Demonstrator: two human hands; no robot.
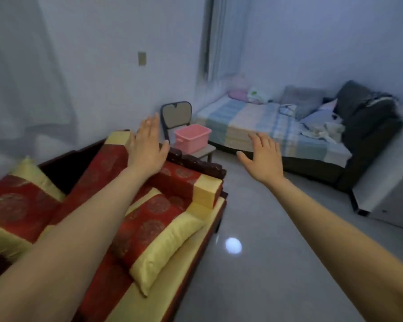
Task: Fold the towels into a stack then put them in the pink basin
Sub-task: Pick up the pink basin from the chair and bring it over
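Observation:
The pink basin (192,138) stands on the seat of a small chair (177,112) across the room, between the sofa end and the bed. Pale crumpled towels (325,131) lie on the striped bed (254,122) at the right. Both my arms are stretched forward in the air. My left hand (147,145) is held up with straight fingers, just left of the basin in view. My right hand (262,156) is spread flat with fingers apart, in front of the bed's near edge. Neither hand holds anything.
A dark wooden sofa (196,163) with red and yellow cushions (163,231) fills the left foreground. Grey glossy floor (254,275) runs ahead to the bed. A dark quilt (368,112) is heaped at the bed's far right, and a grey cabinet (386,182) stands at the right edge.

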